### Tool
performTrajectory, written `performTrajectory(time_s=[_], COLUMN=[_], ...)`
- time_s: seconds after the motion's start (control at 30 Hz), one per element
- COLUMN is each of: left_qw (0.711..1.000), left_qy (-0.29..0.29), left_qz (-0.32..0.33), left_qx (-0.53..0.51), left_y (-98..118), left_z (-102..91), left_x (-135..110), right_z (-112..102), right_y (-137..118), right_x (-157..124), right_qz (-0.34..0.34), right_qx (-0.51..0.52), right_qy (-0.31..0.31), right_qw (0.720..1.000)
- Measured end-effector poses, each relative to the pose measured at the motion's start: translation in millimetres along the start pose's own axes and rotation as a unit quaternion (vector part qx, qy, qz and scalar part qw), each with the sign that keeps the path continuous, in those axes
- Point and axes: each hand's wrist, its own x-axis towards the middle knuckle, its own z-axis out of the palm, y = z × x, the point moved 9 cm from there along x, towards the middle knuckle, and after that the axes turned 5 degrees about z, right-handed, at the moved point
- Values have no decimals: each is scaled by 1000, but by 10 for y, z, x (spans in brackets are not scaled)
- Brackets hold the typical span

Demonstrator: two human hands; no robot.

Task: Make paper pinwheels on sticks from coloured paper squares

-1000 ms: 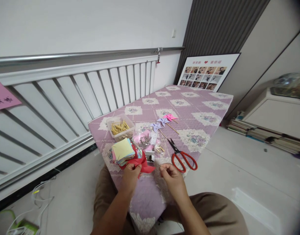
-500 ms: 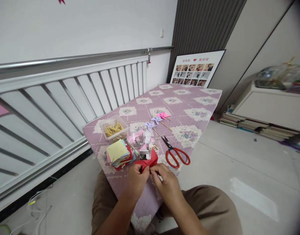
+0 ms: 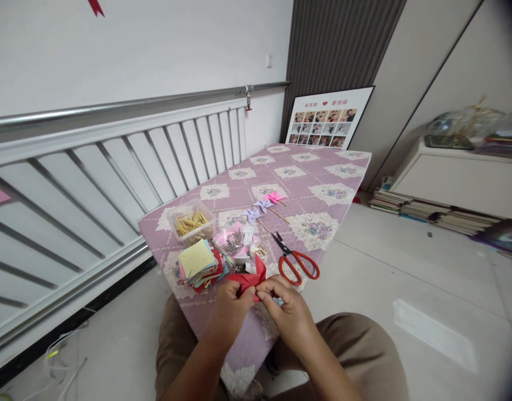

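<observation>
Between my hands is a red paper pinwheel, its blades folded and one point sticking up. My left hand is closed on its left side, thumb near the centre. My right hand pinches the paper's near right part, thumb and forefinger together; anything small under those fingertips is hidden. Just beyond the pinwheel lie small containers of fasteners and other tiny parts. A stack of coloured paper squares sits to the left. Red-handled scissors lie partly open to the right.
A clear plastic box of short wooden sticks stands behind the paper stack. Three finished pinwheels on sticks, two lilac and one pink, lie farther back on the patterned tablecloth. A white radiator runs along the left.
The view has shifted slightly. My right thumb and fingertips have moved a little against the red paper near its centre; both hands keep their hold.
</observation>
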Motion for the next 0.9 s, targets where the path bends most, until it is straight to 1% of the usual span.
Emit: performTrajectory(time_s=[0.13, 0.27, 0.43, 0.53, 0.63, 0.77, 0.83, 0.9], left_qw=[1000, 1000, 998, 996, 992, 992, 993, 994], left_qy=[1, 3, 13, 8, 6, 14, 17, 17], left_qz=[2, 16, 52, 90, 124, 123, 114, 109], left_qx=[-19, -10, 20, 18, 6, -3, -4, -4], left_y=[2, 57, 167, 228, 263, 215, 188, 187], left_z=[-2, -26, -78, -78, -76, -81, -83, -86], left_x=[-23, -45, -60, -74, -93, -97, -94, -94], right_z=[-11, -11, 14, 31, 14, -51, -89, -98], right_y=[-6, -15, 12, 27, 13, 8, 83, 199], right_x=[-2, -11, -27, -28, -23, -27, -41, -58], right_qz=[22, 40, 66, 79, 79, 66, 85, 120], right_qx=[19, 20, 28, 41, 45, 7, -2, 6], right_qy=[-8, -6, -11, -11, 7, 56, 87, 105], right_qw=[1000, 999, 997, 996, 996, 996, 993, 987])
